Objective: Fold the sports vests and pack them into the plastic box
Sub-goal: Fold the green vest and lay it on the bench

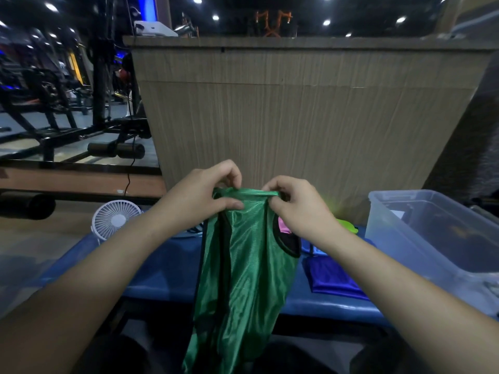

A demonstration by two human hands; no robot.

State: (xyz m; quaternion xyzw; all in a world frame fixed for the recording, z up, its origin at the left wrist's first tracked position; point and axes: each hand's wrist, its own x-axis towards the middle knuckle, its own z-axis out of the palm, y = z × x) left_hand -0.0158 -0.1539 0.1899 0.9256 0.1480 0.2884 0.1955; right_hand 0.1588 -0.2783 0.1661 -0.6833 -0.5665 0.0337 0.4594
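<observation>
- Head view puts your 2 hands close together at centre frame, raised above the blue bench [162,268].
- Your left hand [199,197] pinches the top edge of the green vest [243,271] between thumb and curled fingers; your right hand [297,209] pinches the same edge just beside it, so both are clamped on the cloth.
- You hold the vest in the air, its long axis running top to bottom: the shoulder edge points up at your hands and the hem hangs down past the bench's near edge toward your lap.
- You have the bench's near edge running across the frame under your forearms, with bare blue surface to the left of the vest.
- To your right, the plastic box [388,238] sits on the bench with its open top facing up, well apart from the vest; its near wall is the closest hard edge on that side.
- Between vest and box, a blue vest [332,279] lies flat on the bench, and a pink piece [283,226] shows through the green vest's armhole.
- A wood-grain counter [297,117] rises straight ahead, closing the far side.
- A white fan [116,217], round with a spoked grille, stands left of your left wrist.
- You see the green cloth as shiny fine mesh with black trim; the box is clear, smooth and rectangular.
</observation>
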